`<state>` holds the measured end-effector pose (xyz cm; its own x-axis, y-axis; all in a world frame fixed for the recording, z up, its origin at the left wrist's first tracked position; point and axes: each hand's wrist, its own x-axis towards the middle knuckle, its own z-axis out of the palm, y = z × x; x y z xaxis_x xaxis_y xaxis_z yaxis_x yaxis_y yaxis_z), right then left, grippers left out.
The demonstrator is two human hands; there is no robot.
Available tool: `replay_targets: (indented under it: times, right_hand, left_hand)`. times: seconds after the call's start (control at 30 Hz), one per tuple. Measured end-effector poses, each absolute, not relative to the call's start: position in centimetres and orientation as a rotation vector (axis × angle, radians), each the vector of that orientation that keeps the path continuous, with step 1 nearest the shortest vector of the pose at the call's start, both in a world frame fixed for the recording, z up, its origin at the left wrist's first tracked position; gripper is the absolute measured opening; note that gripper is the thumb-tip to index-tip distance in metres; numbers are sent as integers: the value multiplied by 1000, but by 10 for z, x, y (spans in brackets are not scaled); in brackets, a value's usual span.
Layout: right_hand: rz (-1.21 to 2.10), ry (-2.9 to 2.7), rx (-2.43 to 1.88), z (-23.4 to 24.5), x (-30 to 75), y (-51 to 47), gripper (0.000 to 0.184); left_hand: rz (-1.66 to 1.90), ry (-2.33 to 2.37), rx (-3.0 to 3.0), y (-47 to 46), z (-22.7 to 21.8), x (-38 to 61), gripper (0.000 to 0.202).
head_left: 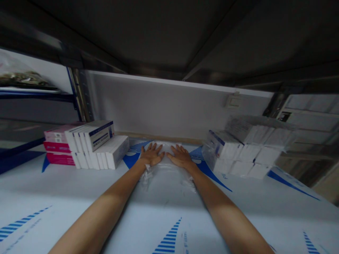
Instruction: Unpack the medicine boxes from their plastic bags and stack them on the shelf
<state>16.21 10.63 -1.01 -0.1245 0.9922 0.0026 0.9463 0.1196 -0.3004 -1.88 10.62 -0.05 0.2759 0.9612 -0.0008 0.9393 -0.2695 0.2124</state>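
Observation:
Both arms reach deep onto a shelf covered in printed white film (164, 204). My left hand (152, 155) lies flat with fingers spread on a clear plastic bag (165, 162) near the back edge. My right hand (181, 157) rests on the same bag in the same way, thumbs close together. The bag is thin and crumpled at its sides; whether anything is inside it, I cannot tell. To the left of my left hand stands a group of white boxes (97, 141). Right of my right hand sits a plastic-wrapped stack of white boxes (246, 151).
Pink boxes (59, 144) stand at the left end of the white ones. A wall with a switch (234, 102) closes off the back. A dark shelf (164, 38) hangs low overhead. Metal posts (81, 95) and neighbouring racks flank the shelf.

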Motion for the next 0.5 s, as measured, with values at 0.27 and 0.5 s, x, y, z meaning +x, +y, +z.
replay_targets:
  times: [0.27,0.5]
  right_hand:
    - [367,-2020,-1703,17,176,110,60]
    - [323,-1899,-1312,80,192,26,31]
  left_hand:
    - [349,1714,2352,102,27,-33,67]
    - [636,1053,2806,52,53,-45,44]
